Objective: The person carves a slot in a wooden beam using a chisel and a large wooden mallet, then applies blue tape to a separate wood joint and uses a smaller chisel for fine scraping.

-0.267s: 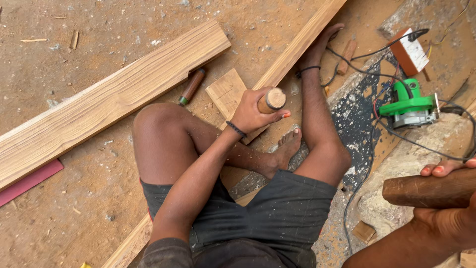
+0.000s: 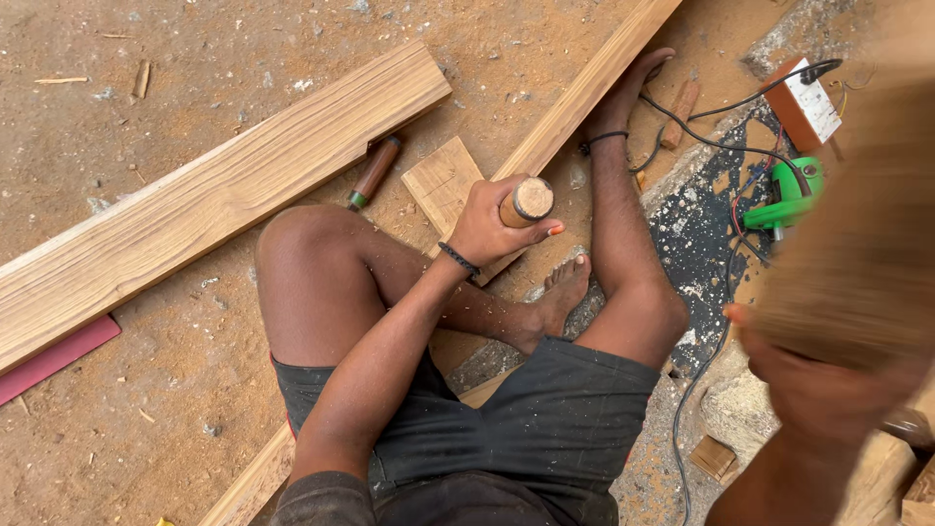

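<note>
Right hand (image 2: 828,390): blurred, its grip around a blurred brown wooden block (image 2: 857,244) cut off at the right edge. Green power tool (image 2: 791,195): partly hidden behind that block. Long pale wooden plank (image 2: 214,205): cut off at the left edge.

You wear dark dusty shorts (image 2: 545,409), a black cord bracelet (image 2: 457,257), a black anklet (image 2: 606,138), and go barefoot.

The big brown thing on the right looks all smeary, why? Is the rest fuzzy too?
In the head view, the wooden mallet in the right hand is smeared by motion blur, close to the camera. The left hand gripping the chisel handle, the plank and the green power tool look sharp, in even daylight without glare.
</note>
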